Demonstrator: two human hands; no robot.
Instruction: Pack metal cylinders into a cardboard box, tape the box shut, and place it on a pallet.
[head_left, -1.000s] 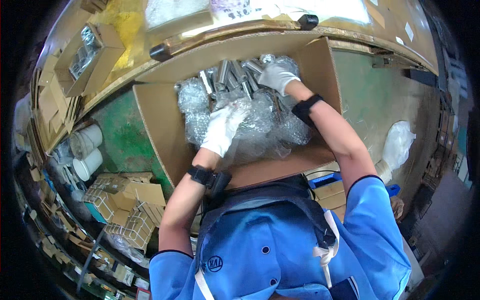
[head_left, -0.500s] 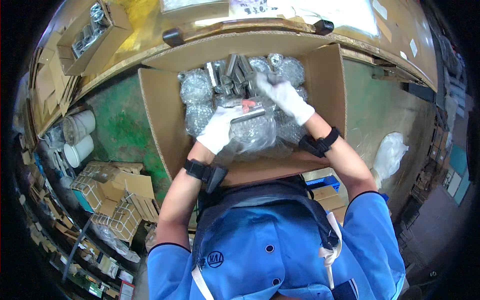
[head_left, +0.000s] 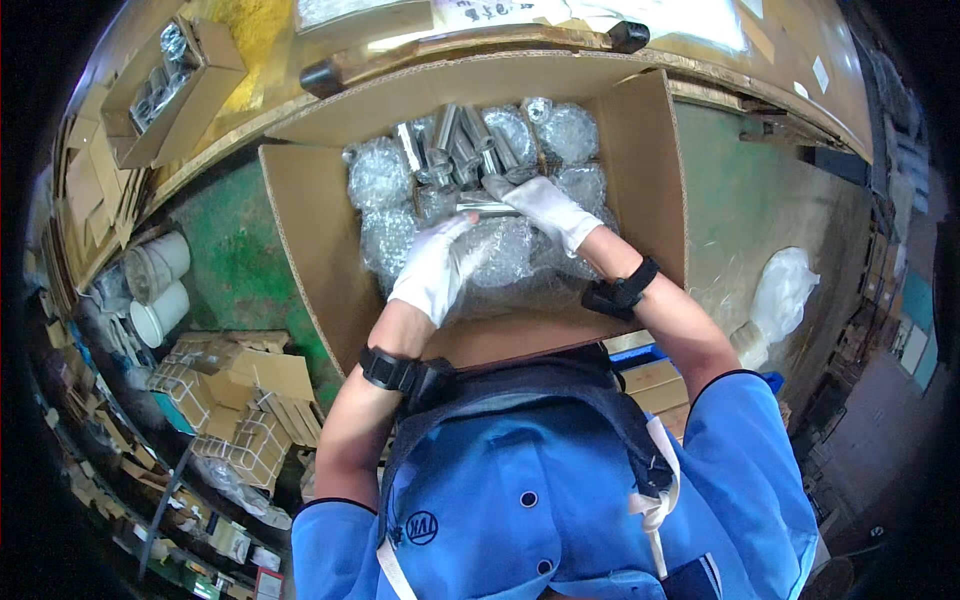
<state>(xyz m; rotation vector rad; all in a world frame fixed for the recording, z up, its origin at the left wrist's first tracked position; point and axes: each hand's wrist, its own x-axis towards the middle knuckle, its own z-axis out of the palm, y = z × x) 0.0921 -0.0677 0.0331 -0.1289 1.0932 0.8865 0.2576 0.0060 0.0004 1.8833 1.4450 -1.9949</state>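
Our L hand (head_left: 430,268) and R hand (head_left: 552,210) wear white cloth gloves, the R one greyish twd the tips. Each wrist has a black strap, L (head_left: 385,368) & R (head_left: 638,282), w/ a chunky black block attached. Our shirt (head_left: 480,490) is bright blue, w/ short sleeves (head_left: 750,435) edged in black, round dark-rimmed buttons (head_left: 528,499) down the front & a small dark circular emblem (head_left: 422,528) on the L chest. Over it: dk navy apron (head_left: 545,370), w/ a knotted off-white tie (head_left: 652,510) on our R.
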